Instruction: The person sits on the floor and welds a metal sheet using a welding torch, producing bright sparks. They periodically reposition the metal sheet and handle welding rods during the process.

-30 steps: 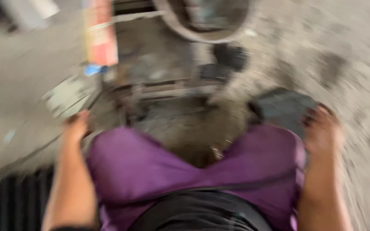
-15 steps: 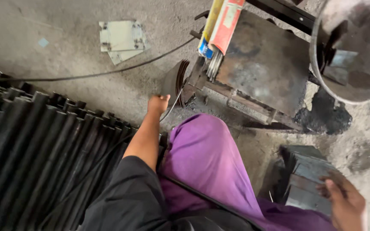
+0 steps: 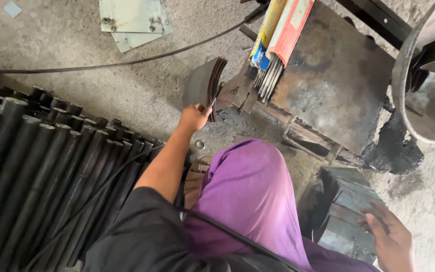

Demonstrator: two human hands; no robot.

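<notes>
Curved metal plates (image 3: 205, 83), dark and thin, stand on edge in a small stack on the concrete floor (image 3: 142, 95), leaning against the base of a rusty steel work block (image 3: 336, 80). The left hand (image 3: 193, 117) reaches out to that stack, its fingers curled narrow around what looks like the edge of the nearest plate or a thin rod beside it; I cannot tell which, as the fingers hide the contact. The right hand (image 3: 389, 238) lies flat and open on a second pile of grey steel pieces (image 3: 346, 201) by the purple-clad knee, holding nothing

To take one plate well, the grip should close on a single edge only, thumb on the near face, so that the others do not fan out and topple. Lifting straight up and slightly away from the block would seem safest, since a bundle of welding rods (image 3: 270, 75) hangs over the block's edge just beside the stack and a black cable (image 3: 127, 63) runs across the floor behind it. The edges look sharp, so a firm pinch is better than a slide
</notes>
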